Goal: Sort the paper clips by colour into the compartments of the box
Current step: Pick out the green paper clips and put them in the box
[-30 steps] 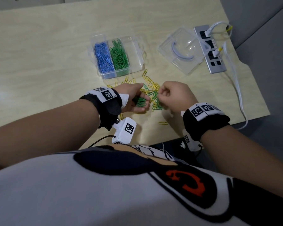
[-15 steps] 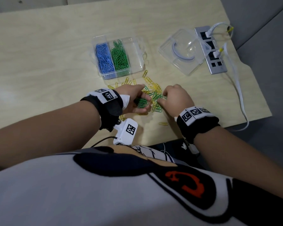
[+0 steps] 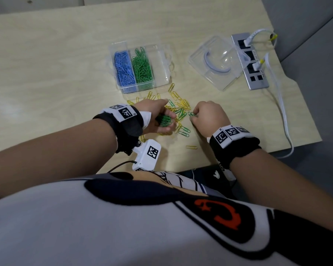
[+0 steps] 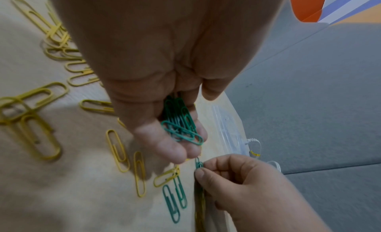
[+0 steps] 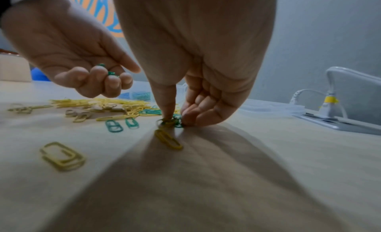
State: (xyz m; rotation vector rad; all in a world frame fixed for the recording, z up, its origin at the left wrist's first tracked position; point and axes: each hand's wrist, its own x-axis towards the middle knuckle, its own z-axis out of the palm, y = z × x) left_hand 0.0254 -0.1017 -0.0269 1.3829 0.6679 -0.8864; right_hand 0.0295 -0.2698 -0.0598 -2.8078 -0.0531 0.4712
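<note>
**Hands gathering green clips from the mixed pile**

Left hand (image 3: pixel 158 120) is what I watch first: cupped palm-up just above the table (image 3: pixel 46 77), fingers curled round a bunch of green clips (image 4: pixel 181 126). My right hand (image 3: pixel 208 118) is down at the pile's right edge, thumb and fingers pinching a green clip (image 4: pixel 199 164) against the wood.

To do this well, I judge, I should lift that clip straight up so it drags no yellow clips (image 3: pixel 181 104) along, drop it into the cupped palm, then empty the palm into the box (image 3: pixel 161 54), whose middle compartment already holds green, the left blue, the right nothing I can see.

The pinched clip stands nearly on edge, its long axis running away from me toward the box; two loose green clips (image 4: pixel 175 201) beside it lie flat, roughly parallel.
</note>
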